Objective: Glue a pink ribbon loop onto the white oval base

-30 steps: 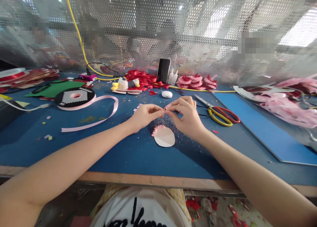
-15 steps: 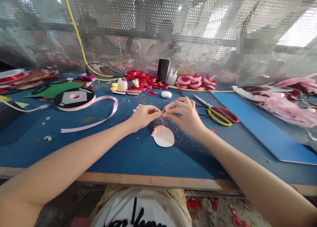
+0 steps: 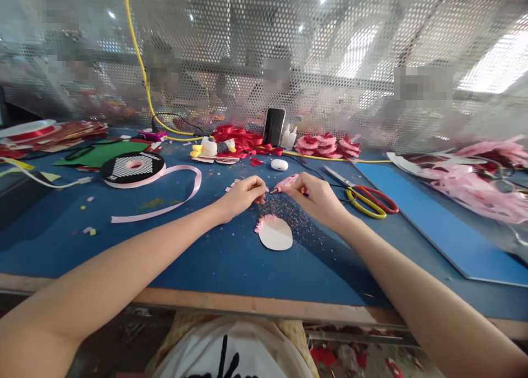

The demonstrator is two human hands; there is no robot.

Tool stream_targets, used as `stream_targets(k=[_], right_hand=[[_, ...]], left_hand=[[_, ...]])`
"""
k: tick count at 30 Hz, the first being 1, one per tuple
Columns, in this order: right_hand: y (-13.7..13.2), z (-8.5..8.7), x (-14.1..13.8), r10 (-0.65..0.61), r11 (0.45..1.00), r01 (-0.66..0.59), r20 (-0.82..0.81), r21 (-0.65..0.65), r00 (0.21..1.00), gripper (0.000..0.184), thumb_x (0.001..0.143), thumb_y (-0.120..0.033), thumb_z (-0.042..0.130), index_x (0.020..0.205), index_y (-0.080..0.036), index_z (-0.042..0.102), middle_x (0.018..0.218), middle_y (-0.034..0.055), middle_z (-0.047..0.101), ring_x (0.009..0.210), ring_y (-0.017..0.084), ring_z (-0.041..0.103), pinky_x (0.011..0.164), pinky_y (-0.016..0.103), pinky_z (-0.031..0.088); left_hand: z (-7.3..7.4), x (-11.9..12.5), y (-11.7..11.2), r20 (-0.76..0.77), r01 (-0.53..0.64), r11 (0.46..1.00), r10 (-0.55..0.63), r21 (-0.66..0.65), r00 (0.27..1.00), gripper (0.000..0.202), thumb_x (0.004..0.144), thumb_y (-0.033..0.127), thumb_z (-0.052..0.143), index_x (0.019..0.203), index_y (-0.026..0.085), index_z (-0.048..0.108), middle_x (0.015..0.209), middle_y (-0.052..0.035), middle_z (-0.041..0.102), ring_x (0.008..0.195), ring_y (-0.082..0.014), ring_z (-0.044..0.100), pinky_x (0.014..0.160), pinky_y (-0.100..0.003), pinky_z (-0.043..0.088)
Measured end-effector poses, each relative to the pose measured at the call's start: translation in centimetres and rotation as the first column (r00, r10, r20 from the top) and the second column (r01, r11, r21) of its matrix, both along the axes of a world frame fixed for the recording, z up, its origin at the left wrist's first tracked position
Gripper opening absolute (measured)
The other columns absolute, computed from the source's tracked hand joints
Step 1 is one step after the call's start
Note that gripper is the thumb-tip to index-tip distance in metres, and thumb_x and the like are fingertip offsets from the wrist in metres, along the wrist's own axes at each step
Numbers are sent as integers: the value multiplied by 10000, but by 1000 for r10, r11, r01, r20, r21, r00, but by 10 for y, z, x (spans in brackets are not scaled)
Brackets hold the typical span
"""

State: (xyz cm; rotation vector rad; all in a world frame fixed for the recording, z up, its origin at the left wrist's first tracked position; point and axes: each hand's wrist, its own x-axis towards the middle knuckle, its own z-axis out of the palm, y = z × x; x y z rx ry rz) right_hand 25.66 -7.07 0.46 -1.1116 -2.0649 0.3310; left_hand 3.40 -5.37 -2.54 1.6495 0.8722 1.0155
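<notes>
My left hand (image 3: 246, 195) is closed in a pinch, with a tiny pale pink bit of ribbon just showing at its fingertips. Close to its right, my right hand (image 3: 317, 197) grips a pink pen-like tool (image 3: 286, 183). The tool's narrow metal tip points left, towards the pinched fingers, with a small gap between. Below both hands lies a round white card disc (image 3: 276, 236), flat on the table, edged with pink ruffled bits along its upper left. Small cut ribbon pieces (image 3: 232, 184) lie partly behind my left hand.
Scissors (image 3: 363, 197) with red and yellow handles lie to the right, beside a blue board (image 3: 433, 221). A black ribbon spool (image 3: 132, 168) trails pink ribbon at left. Behind stand a phone (image 3: 274, 127), a white earbud case (image 3: 279, 164) and pink-red ribbon flowers (image 3: 320, 145). Crumbs litter the blue tabletop.
My hands have drawn slightly apart, and the tool's tip now shows clear of my left fingertips. My right fingers have curled further round the tool. The whole view has shifted a little.
</notes>
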Motion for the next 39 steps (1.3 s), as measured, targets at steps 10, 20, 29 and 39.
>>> stream_targets(k=[10, 20, 29, 39], right_hand=[[-1, 3, -5, -125, 871, -121, -454, -476, 882, 616, 854, -721, 570, 782, -145, 777, 605, 45, 616, 502, 112, 508, 506, 273, 390], [-4, 9, -10, -121, 849, -191, -533, -493, 837, 332, 747, -488, 806, 733, -168, 722, 551, -17, 520, 499, 79, 392, 487, 268, 253], [-6, 4, -12, -81, 861, -207, -529, -464, 845, 394, 732, -517, 819, 639, -179, 641, 548, -24, 516, 496, 79, 392, 496, 270, 256], [16, -4, 12, -454, 888, 439, 420, 137, 786, 426, 877, -568, 591, 900, -160, 711, 988, 159, 708, 965, 310, 606, 872, 422, 416]], left_hand=[[-1, 0, -1, -6, -34, 999, 34, -30, 999, 187, 821, 326, 687, 807, 140, 702, 784, -37, 719, 637, -104, 587, 679, -261, 468], [2, -1, -2, 8, -5, 1000, 5, -10, 1000, 110, 779, 247, 694, 811, 142, 699, 753, -21, 711, 634, -107, 588, 678, -263, 479], [6, -1, -10, 64, 50, 997, -54, 64, 996, 206, 890, 340, 649, 905, 135, 659, 836, -23, 693, 673, -95, 593, 711, -255, 477], [9, -2, -9, -49, 76, 985, -69, 155, 996, 101, 927, 272, 583, 904, 175, 567, 868, -3, 617, 696, -104, 596, 720, -266, 471]])
